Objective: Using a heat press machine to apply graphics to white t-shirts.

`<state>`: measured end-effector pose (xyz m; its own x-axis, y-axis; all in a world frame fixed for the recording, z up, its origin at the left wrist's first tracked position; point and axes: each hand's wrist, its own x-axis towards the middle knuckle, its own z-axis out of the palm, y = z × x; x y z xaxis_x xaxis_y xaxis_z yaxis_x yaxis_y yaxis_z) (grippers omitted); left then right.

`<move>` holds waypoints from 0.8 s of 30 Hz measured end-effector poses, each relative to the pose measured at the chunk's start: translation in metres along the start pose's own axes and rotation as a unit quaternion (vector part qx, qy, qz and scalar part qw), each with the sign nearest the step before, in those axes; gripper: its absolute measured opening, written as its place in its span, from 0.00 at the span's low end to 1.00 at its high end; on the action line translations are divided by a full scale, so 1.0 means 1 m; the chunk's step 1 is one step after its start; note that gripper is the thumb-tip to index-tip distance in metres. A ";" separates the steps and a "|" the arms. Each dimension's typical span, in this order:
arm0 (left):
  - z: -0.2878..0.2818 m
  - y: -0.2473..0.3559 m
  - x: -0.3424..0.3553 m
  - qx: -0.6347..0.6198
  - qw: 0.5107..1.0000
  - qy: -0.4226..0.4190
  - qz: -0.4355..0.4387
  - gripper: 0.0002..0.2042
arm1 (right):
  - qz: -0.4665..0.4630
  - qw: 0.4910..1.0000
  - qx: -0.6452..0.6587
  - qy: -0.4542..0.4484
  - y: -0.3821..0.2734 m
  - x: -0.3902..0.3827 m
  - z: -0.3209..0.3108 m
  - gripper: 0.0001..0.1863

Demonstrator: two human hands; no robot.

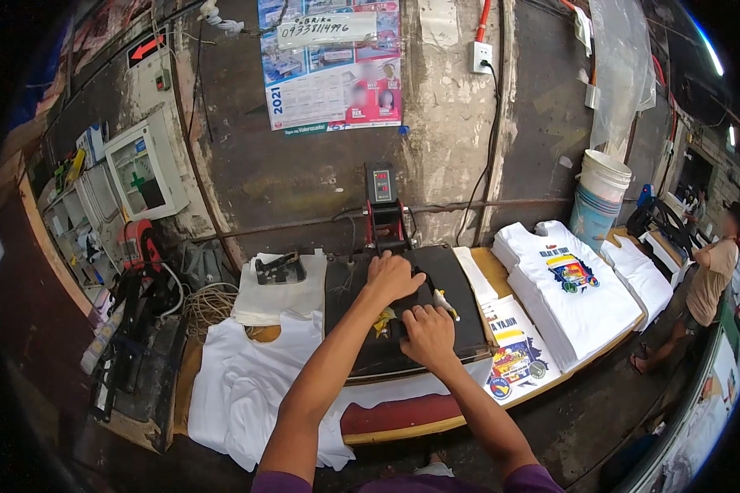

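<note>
In the head view a heat press (pixel 460 271) with a black top plate and a small red-lit control box (pixel 380 187) sits on the bench. My left hand (pixel 390 279) lies over the upper middle of the press, fingers curled down; what they hold is hidden. My right hand (pixel 427 337) is lower and to the right, curled on the press's black handle, beside torn yellow and white bits (pixel 446 306). A white shirt (pixel 255 386) lies rumpled left of the press, below a stack of white sheets (pixel 275 300).
Folded printed white shirts (pixel 567 304), a printed sheet (pixel 514 361) and stacked buckets (pixel 600 197) are on the right of the bench (pixel 403 431). A red-and-black machine (pixel 136 329) and coiled cord (pixel 210 308) stand left. Another person (pixel 711 279) stands at far right.
</note>
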<state>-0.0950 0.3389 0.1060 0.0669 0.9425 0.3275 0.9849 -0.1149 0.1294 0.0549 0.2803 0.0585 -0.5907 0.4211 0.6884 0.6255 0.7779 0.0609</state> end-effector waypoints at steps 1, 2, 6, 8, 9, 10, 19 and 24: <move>0.002 0.000 -0.007 0.003 1.000 0.003 -0.003 0.22 | -0.004 1.000 0.002 0.003 0.000 0.001 0.001 0.16; 0.008 0.003 -0.021 -0.024 0.997 0.076 0.008 0.22 | -0.003 1.000 0.019 0.016 -0.002 0.001 0.002 0.16; -0.008 0.049 -0.078 -0.226 0.966 0.123 -0.016 0.21 | 0.000 0.998 0.027 0.064 0.010 -0.009 0.016 0.15; 0.013 0.053 -0.106 -0.225 0.954 0.192 0.045 0.21 | 0.015 0.998 0.030 0.052 0.008 -0.007 0.023 0.12; 0.014 0.055 -0.113 -0.193 0.955 0.220 0.054 0.21 | 0.006 0.995 0.051 0.082 0.007 -0.007 0.022 0.11; 0.014 0.057 -0.117 -0.162 0.953 0.247 0.063 0.21 | -0.002 0.991 0.070 0.112 0.006 -0.007 0.021 0.10; 0.013 0.056 -0.116 -0.163 0.943 0.278 0.085 0.22 | -0.023 0.985 0.135 0.109 0.002 -0.026 -0.007 0.21; 0.025 0.062 -0.112 -0.124 0.946 0.295 0.053 0.19 | 0.021 0.983 0.173 0.057 0.019 -0.134 -0.037 0.29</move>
<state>-0.0372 0.2337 0.0544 -0.0103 0.5908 0.8067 0.9051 -0.3374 0.2587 0.1650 0.2210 -0.0057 -0.4948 0.4156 0.7632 0.4255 0.8816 -0.2043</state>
